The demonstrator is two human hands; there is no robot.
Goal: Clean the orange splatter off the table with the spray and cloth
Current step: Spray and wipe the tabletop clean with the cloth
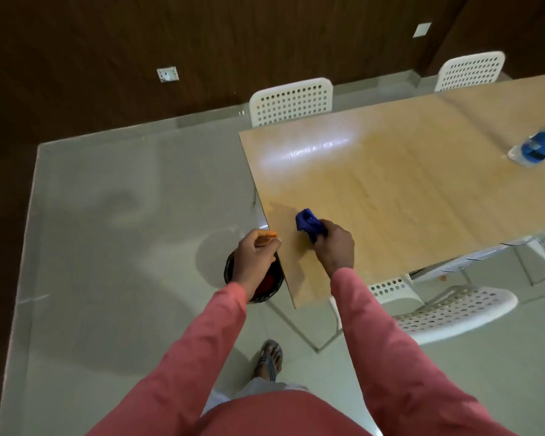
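Note:
My right hand [335, 247] grips a bunched blue cloth [309, 227] and presses it on the light wooden table [390, 190] near its left edge. My left hand [255, 251] is cupped just off that table edge, fingers curled around orange bits [266, 236]. It hovers above a black-lined bin [265, 286] on the floor. A spray bottle with a blue label [537, 146] lies on the table at the far right, blurred. A wet sheen shows on the tabletop near the far left corner.
White perforated chairs stand around the table: one [291, 100] and another [471, 72] at the far side, one [447, 313] at the near side beside my right arm. My sandalled foot [269, 358] is on the pale tiled floor.

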